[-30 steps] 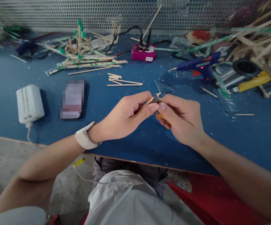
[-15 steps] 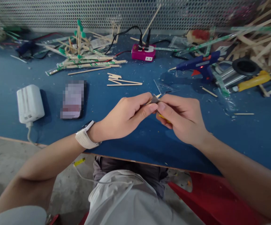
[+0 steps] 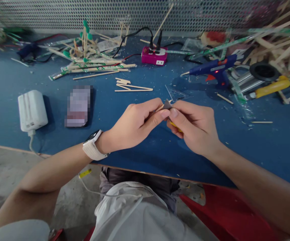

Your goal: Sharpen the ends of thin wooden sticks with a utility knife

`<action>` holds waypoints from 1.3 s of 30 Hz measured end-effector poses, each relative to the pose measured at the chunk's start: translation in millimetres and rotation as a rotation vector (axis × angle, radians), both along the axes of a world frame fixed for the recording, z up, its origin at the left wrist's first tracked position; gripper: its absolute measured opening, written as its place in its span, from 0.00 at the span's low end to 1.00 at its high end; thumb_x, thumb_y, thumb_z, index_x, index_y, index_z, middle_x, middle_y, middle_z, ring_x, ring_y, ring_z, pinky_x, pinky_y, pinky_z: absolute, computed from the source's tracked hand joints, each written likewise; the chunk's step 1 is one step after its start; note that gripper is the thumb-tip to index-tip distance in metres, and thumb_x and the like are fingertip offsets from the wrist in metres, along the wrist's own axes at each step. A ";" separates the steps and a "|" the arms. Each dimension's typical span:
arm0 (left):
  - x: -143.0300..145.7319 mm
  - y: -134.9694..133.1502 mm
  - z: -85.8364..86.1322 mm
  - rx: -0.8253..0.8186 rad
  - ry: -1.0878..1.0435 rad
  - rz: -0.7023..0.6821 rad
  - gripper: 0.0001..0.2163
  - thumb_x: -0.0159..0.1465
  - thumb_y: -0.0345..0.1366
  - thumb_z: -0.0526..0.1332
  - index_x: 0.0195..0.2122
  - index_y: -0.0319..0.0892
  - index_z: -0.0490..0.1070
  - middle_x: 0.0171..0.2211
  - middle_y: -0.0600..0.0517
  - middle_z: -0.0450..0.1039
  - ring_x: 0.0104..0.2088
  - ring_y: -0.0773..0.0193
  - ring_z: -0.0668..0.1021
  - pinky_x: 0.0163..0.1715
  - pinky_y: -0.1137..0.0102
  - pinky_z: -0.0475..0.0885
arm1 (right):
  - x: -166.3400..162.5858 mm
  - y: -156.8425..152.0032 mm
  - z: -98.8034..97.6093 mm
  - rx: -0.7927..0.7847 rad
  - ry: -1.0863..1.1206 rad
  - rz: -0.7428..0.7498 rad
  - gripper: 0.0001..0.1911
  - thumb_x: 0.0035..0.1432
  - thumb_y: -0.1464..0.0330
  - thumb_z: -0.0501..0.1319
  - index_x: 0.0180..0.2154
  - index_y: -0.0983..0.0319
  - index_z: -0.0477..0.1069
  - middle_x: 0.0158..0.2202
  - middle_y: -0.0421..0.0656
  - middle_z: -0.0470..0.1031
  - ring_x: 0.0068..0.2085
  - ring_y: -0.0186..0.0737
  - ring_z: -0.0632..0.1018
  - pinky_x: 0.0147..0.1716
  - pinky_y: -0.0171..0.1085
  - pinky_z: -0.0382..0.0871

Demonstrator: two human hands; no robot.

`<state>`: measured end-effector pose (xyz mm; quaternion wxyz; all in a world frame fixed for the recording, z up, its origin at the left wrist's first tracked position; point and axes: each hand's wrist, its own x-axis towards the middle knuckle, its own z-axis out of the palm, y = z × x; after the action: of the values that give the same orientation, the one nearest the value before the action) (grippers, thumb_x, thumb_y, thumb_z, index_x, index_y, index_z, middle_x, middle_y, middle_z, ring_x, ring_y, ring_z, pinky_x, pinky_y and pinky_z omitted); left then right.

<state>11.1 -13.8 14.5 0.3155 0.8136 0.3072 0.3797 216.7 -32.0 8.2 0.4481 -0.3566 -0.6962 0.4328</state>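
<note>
My left hand [image 3: 135,125] is closed in a pinch on a thin wooden stick [image 3: 163,106] above the blue table [image 3: 145,150]. My right hand [image 3: 194,125] is closed round a yellow-handled knife [image 3: 175,126], whose grey blade [image 3: 167,104] rests against the stick's tip. Thumbs of both hands meet at the blade. A white watch sits on my left wrist. Most of the stick and the handle are hidden inside my fingers.
A phone [image 3: 79,105] and a white power bank [image 3: 32,110] lie at the left. Loose sticks [image 3: 132,87] lie ahead, a stick pile [image 3: 89,60] behind. A pink power strip [image 3: 154,56], a blue glue gun [image 3: 212,70], and a clear set square [image 3: 176,93] are beyond my hands.
Both hands stay together at the same spot; they shift only slightly, with the blade tip working at the stick's end.
</note>
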 end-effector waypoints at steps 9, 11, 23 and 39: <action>-4.2 1.5 1.8 0.106 0.067 -0.063 0.15 0.81 0.41 0.55 0.35 0.46 0.56 0.24 0.62 0.56 0.22 0.74 0.60 0.22 0.75 0.58 | 4.1 4.7 4.9 -0.086 0.029 0.095 0.23 0.77 0.58 0.64 0.29 0.61 0.71 0.21 0.35 0.66 0.21 0.27 0.66 0.20 0.34 0.58; -3.5 1.2 1.9 0.131 0.064 -0.040 0.15 0.81 0.39 0.56 0.34 0.46 0.57 0.25 0.62 0.56 0.22 0.74 0.61 0.22 0.75 0.57 | 2.7 3.3 4.0 -0.112 0.057 0.083 0.21 0.77 0.58 0.64 0.30 0.61 0.72 0.22 0.35 0.66 0.21 0.27 0.66 0.19 0.34 0.57; 1.2 -2.3 -2.6 0.119 0.095 0.127 0.19 0.81 0.48 0.54 0.32 0.45 0.61 0.23 0.61 0.56 0.22 0.72 0.57 0.23 0.73 0.58 | -4.9 -3.3 -4.4 -0.135 0.120 -0.019 0.18 0.77 0.57 0.62 0.34 0.59 0.74 0.22 0.35 0.66 0.21 0.30 0.65 0.19 0.35 0.59; -2.0 0.8 -4.7 0.306 0.137 0.068 0.15 0.82 0.44 0.53 0.36 0.46 0.59 0.24 0.61 0.63 0.18 0.73 0.62 0.20 0.73 0.57 | 0.6 2.9 5.2 -0.176 0.102 0.082 0.21 0.74 0.55 0.66 0.31 0.60 0.74 0.20 0.36 0.66 0.19 0.29 0.65 0.17 0.34 0.56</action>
<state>9.1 -13.0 9.8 0.1532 0.8652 0.2940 0.3761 217.4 -29.1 13.5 0.4319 -0.3432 -0.6457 0.5279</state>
